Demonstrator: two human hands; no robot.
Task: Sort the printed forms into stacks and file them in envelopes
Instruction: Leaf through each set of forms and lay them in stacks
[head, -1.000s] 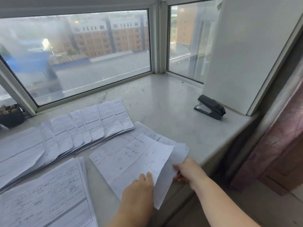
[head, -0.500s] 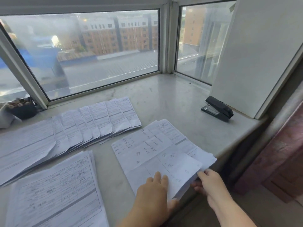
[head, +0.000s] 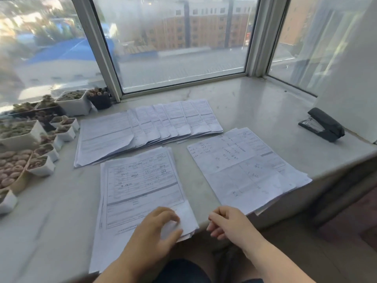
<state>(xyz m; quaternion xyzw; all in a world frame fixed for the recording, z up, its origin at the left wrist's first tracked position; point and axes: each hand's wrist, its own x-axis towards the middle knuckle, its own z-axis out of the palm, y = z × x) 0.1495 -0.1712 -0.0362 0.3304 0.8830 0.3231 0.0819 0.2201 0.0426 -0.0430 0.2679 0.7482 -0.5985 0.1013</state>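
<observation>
Forms are laid in three groups on the sill [head: 255, 107]: fanned row [head: 155, 123] far, near stack [head: 140, 184], right stack [head: 244, 166]. Near stack's corner is touched by left hand [head: 159, 223], fingers curled, blurred. Right hand [head: 228, 223] is loosely curled, holding nothing. Sheets are judged light, limp, slippery; edges should be squared and pinched.

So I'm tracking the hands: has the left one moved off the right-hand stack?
Yes. The left hand went left, away from the stapler, off the right stack onto the near stack.

Single head-worn view, looking forward and down, close over windowsill [head: 255, 111]
</observation>
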